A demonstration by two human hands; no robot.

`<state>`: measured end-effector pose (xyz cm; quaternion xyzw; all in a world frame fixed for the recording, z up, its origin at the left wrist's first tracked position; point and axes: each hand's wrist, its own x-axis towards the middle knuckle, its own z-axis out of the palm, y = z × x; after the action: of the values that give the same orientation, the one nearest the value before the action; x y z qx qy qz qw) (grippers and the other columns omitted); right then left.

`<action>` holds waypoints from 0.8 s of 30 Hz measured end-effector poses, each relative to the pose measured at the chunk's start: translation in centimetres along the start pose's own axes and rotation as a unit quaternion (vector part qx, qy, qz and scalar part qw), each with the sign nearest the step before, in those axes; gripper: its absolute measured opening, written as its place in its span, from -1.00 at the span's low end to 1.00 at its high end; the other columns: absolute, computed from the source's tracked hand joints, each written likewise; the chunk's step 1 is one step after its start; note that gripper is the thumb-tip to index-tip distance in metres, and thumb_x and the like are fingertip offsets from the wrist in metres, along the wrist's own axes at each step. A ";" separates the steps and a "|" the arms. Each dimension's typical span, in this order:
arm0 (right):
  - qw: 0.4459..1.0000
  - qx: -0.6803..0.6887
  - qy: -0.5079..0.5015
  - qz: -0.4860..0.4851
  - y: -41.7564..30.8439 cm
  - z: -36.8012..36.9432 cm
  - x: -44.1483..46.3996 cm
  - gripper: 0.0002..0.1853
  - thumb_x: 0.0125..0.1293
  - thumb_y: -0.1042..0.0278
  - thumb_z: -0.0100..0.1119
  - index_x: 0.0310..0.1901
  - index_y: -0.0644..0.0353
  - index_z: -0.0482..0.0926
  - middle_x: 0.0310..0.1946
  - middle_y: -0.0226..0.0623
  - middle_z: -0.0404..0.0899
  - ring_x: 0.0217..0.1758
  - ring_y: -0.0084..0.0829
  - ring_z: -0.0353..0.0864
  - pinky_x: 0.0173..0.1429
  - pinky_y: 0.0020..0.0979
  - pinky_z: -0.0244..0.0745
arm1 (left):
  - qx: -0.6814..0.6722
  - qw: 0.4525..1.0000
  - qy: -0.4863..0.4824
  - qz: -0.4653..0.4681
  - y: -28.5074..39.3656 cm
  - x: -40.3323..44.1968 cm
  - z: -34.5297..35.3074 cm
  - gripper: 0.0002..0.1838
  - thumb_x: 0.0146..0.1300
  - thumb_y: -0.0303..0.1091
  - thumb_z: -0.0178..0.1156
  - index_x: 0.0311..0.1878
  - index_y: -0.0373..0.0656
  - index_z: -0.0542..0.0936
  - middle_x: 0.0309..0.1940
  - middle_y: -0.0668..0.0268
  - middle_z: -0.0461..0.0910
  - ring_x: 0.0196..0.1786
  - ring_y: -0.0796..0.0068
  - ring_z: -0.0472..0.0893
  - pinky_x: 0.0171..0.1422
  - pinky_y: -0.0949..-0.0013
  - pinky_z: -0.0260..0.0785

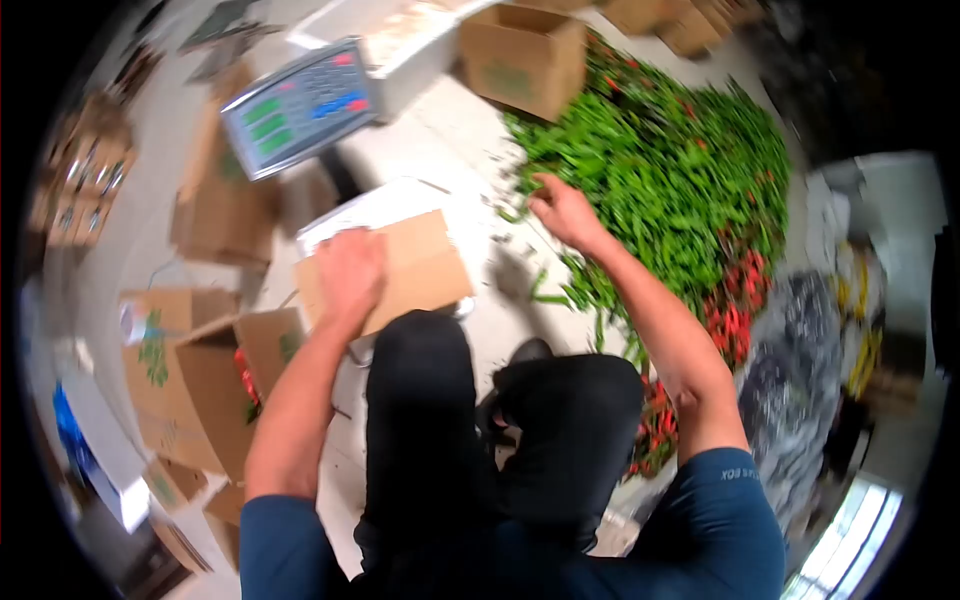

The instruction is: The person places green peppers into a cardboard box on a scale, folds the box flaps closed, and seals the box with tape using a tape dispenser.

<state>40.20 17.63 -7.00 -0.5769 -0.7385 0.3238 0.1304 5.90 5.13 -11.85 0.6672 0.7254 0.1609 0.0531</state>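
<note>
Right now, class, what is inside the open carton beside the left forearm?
Inside the open carton, red pieces and a little green show; its walls hide the rest.

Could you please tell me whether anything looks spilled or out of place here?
Green and red peppers lie loose on the floor beside an open cardboard box, as if spilled; a few lie apart.

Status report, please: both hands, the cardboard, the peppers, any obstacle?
Left hand on cardboard, by scale display. Right hand at edge of green peppers, grip unclear. No obstacle visible between right hand and peppers.
</note>
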 end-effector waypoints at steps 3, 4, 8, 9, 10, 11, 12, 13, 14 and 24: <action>0.977 0.047 0.084 0.188 15.5 -2.1 -7.1 -0.36 0.32 0.11 0.33 0.33 0.33 0.52 -0.05 0.08 0.76 0.01 -0.08 0.77 0.20 -0.19 0.61 | 0.035 0.998 -0.048 -0.027 1.5 0.4 -1.2 -0.58 0.55 -0.11 -0.04 0.13 -0.25 0.61 0.09 -0.03 0.64 0.24 -0.02 0.53 0.43 -0.05 0.19; 0.962 0.059 0.091 0.252 20.1 -1.8 -11.4 -0.38 0.30 0.11 0.34 0.28 0.36 0.55 -0.09 0.06 0.77 -0.06 -0.13 0.78 0.14 -0.21 0.63 | 0.028 0.998 -0.052 -0.034 2.1 0.4 -1.7 -0.56 0.57 -0.08 -0.05 0.13 -0.24 0.61 0.09 -0.05 0.64 0.24 -0.04 0.54 0.42 -0.04 0.20; 0.884 0.141 0.052 0.443 28.8 0.8 -29.5 -0.70 0.30 0.27 0.41 -0.16 0.39 0.64 -0.44 -0.26 0.68 -0.53 -0.48 0.60 -0.44 -0.37 0.54 | 0.043 0.998 -0.043 -0.030 1.8 0.4 -0.8 -0.55 0.59 -0.04 -0.05 0.13 -0.20 0.64 0.02 -0.02 0.68 0.14 -0.09 0.59 0.33 -0.02 0.27; 0.850 0.167 0.088 0.491 31.0 3.4 -34.2 -0.73 0.29 0.31 0.43 -0.20 0.37 0.64 -0.47 -0.29 0.65 -0.56 -0.48 0.58 -0.47 -0.38 0.51 | 0.031 0.999 -0.030 -0.028 1.8 0.3 -0.7 -0.56 0.59 -0.04 -0.05 0.13 -0.18 0.65 0.01 0.00 0.69 0.12 -0.09 0.60 0.31 -0.03 0.28; 0.864 0.106 0.105 0.482 31.6 5.6 -38.2 -0.78 0.30 0.37 0.43 -0.21 0.36 0.63 -0.48 -0.31 0.63 -0.55 -0.46 0.59 -0.50 -0.37 0.49 | 0.021 0.999 -0.033 -0.038 1.9 0.4 -0.7 -0.56 0.60 -0.04 -0.05 0.11 -0.18 0.65 0.01 0.01 0.70 0.11 -0.09 0.60 0.31 -0.04 0.28; 0.815 0.196 0.117 0.533 31.5 7.6 -41.3 -0.80 0.31 0.40 0.40 -0.18 0.36 0.63 -0.47 -0.29 0.63 -0.52 -0.44 0.60 -0.48 -0.37 0.50 | 0.012 0.998 -0.039 -0.048 2.1 0.4 -0.8 -0.57 0.60 -0.04 -0.05 0.10 -0.17 0.66 0.00 0.02 0.70 0.10 -0.09 0.60 0.30 -0.05 0.28; 0.795 0.206 0.135 0.555 30.2 8.9 -43.8 -0.74 0.18 0.29 0.44 -0.30 0.35 0.66 -0.54 -0.20 0.67 -0.56 -0.41 0.60 -0.41 -0.27 0.52 | 0.016 0.999 -0.034 -0.038 2.1 0.4 -0.6 -0.56 0.61 -0.04 -0.06 0.08 -0.19 0.66 0.00 0.02 0.71 0.11 -0.07 0.60 0.29 -0.04 0.30; 0.795 0.195 0.091 0.566 29.7 10.4 -45.8 -0.71 0.16 0.27 0.46 -0.25 0.35 0.69 -0.46 -0.16 0.72 -0.45 -0.35 0.67 -0.26 -0.26 0.59 | 0.024 0.998 -0.040 -0.036 1.9 0.5 -0.5 -0.54 0.62 -0.02 -0.06 0.10 -0.20 0.66 0.00 0.02 0.71 0.11 -0.07 0.61 0.28 -0.02 0.32; 0.796 0.167 0.097 0.574 29.0 12.0 -47.7 -0.70 0.15 0.26 0.46 -0.21 0.34 0.71 -0.41 -0.11 0.74 -0.37 -0.29 0.71 -0.18 -0.25 0.60 | 0.030 0.998 -0.043 -0.032 1.6 0.4 -0.2 -0.53 0.62 -0.01 -0.06 0.12 -0.20 0.66 0.02 0.01 0.71 0.12 -0.07 0.61 0.27 -0.02 0.34; 0.871 -0.036 -0.030 0.489 25.8 19.7 -45.6 -0.59 0.15 0.22 0.43 -0.04 0.27 0.58 -0.09 0.10 0.71 0.06 0.14 0.70 0.12 -0.02 0.61 | 0.057 0.994 -0.057 -0.071 2.7 0.6 -0.3 -0.49 0.62 0.07 -0.09 0.21 -0.13 0.64 0.10 0.02 0.70 0.16 -0.08 0.64 0.24 0.01 0.44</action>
<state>62.55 -28.29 -29.82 -0.8587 -0.3764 0.3365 -0.0876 8.36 5.83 -10.69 0.6238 0.7749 0.0766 0.0680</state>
